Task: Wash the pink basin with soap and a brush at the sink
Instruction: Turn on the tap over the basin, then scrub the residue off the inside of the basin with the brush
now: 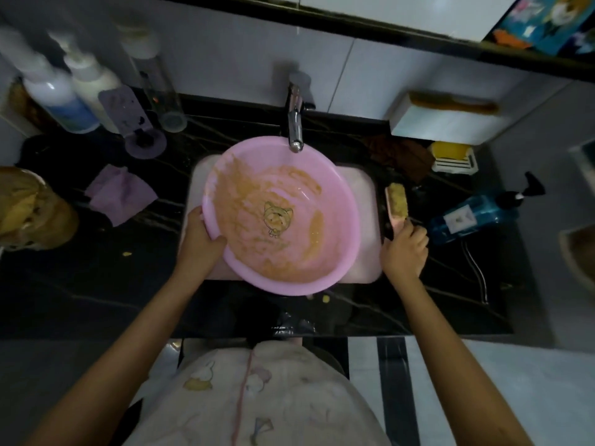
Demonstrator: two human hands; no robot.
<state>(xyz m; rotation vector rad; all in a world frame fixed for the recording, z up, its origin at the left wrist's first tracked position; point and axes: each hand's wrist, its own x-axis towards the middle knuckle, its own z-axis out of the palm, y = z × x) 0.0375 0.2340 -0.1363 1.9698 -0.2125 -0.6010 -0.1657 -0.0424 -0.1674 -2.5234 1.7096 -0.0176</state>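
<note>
The pink basin (335,201) sits tilted in the white sink (365,188), under the chrome tap (295,130). Its inside is smeared with orange-brown grime around a cartoon cat print. My left hand (199,239) grips the basin's left rim, thumb inside. My right hand (405,249) is closed on the handle of a pink scrub brush (396,201) with yellowish bristles, held over the dark counter just right of the sink. No water runs from the tap.
Several bottles (64,98) and a purple cup (145,144) stand at the back left, near a purple cloth (120,194). A blue pump bottle (473,217) lies right of the brush. A yellow soap in a white dish (452,157) and a brown rag (399,154) sit behind it.
</note>
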